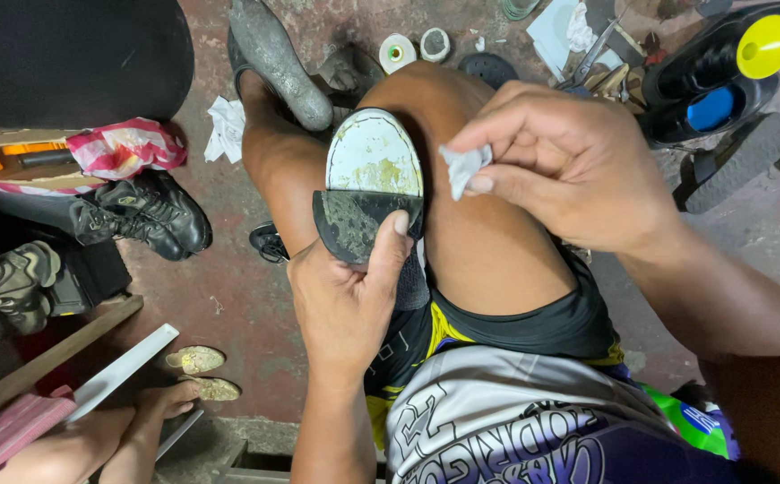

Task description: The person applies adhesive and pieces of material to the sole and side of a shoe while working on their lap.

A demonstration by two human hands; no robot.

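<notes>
Upturned shoe with whitish, glue-stained sole and dark heel patch rests sole-up on the bare knee. Left hand clamps its heel end, thumb pressed on the dark patch. Right hand pinches a small crumpled grey cloth wad at the sole's edge. Advisable: hold the shoe rigid, wipe in short even strokes, cover the whole sole.

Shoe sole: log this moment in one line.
left hand: holds shoe sole on knee | right hand: pinches white cloth scrap beside sole
</notes>
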